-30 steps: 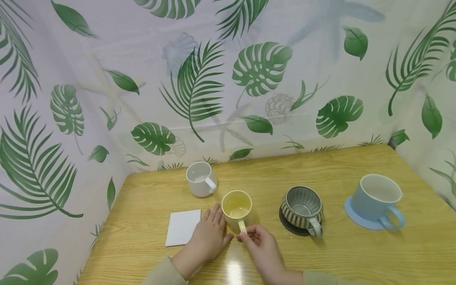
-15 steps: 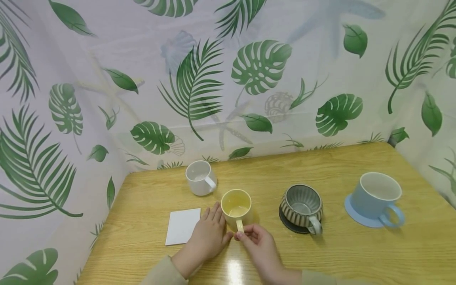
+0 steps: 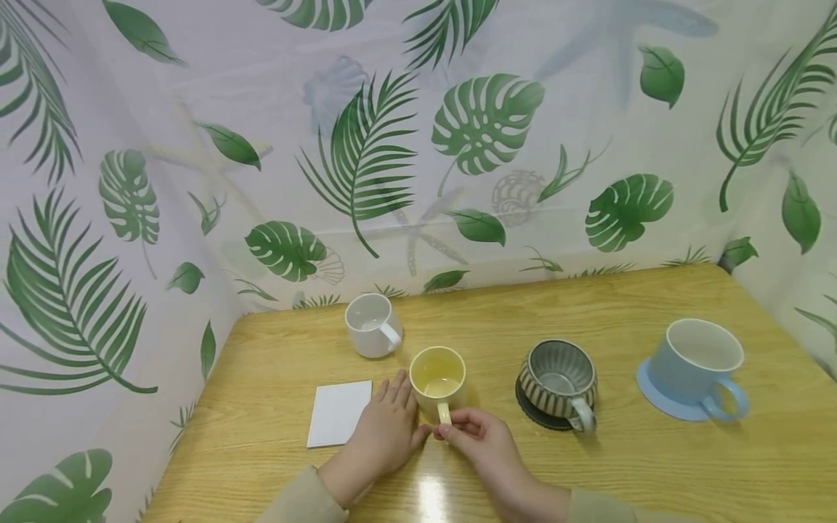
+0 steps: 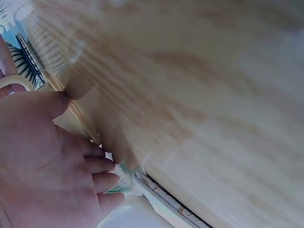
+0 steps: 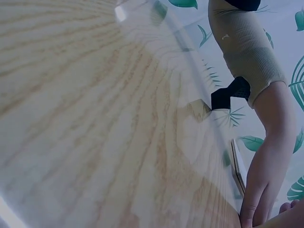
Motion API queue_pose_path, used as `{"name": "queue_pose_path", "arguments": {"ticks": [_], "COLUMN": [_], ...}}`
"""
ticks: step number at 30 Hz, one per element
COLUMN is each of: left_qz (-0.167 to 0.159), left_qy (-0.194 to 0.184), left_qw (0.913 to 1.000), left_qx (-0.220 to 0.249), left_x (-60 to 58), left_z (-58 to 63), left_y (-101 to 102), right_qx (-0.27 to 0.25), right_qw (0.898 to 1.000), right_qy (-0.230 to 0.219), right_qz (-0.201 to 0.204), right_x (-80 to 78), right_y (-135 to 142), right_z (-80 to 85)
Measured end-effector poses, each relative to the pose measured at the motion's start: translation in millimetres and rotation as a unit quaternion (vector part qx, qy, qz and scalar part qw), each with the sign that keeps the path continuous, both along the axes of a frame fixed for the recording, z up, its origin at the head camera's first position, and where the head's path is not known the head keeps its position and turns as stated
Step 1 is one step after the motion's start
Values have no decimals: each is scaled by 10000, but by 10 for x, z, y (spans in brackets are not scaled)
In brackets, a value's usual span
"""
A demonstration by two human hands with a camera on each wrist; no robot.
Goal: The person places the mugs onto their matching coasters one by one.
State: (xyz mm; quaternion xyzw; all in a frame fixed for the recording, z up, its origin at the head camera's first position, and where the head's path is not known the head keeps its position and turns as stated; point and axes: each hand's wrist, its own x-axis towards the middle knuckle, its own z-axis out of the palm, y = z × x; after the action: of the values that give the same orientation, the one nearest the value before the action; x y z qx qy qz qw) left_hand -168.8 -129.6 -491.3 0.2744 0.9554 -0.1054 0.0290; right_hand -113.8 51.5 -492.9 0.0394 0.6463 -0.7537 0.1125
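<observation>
A yellow mug (image 3: 437, 372) stands upright on the table, its handle pointing toward the near side. My right hand (image 3: 484, 442) pinches the end of this handle between thumb and fingers. Along the mug's left side lies my left hand (image 3: 387, 430), fingers extended forward and fingertips right at the mug's wall. In the left wrist view the left hand (image 4: 52, 166) shows its palm, with the mug's handle (image 4: 16, 80) beyond the thumb. The right wrist view catches mainly tabletop, plus the left hand (image 5: 261, 197) reaching down to it.
A white square coaster (image 3: 336, 415) lies left of the left hand. Behind it is a white mug (image 3: 369, 334). To the right, a striped grey mug (image 3: 556, 392) sits on a black coaster (image 3: 539, 415), and a blue mug (image 3: 686, 370) on a blue coaster (image 3: 654, 396). Leaf-print cloth (image 3: 392, 181) backs the table.
The yellow mug's handle has turned slightly to the left, with the right hand still pinching it. The left hand keeps its place. The head view has shifted a little.
</observation>
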Motion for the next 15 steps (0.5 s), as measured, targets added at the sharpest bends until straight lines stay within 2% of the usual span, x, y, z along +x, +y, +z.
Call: {"name": "queue_pose_path", "arguments": {"ticks": [15], "left_qz": [5], "left_qy": [-58], "left_qw": [10000], "left_qx": [36], "left_x": [-10], "left_z": [-4], "left_y": [-9], "right_qx": [-57], "right_qw": [9983], "right_qy": [-30], "right_qz": [578], "right_x": [-101], "right_y": [90], "right_z": [8]}}
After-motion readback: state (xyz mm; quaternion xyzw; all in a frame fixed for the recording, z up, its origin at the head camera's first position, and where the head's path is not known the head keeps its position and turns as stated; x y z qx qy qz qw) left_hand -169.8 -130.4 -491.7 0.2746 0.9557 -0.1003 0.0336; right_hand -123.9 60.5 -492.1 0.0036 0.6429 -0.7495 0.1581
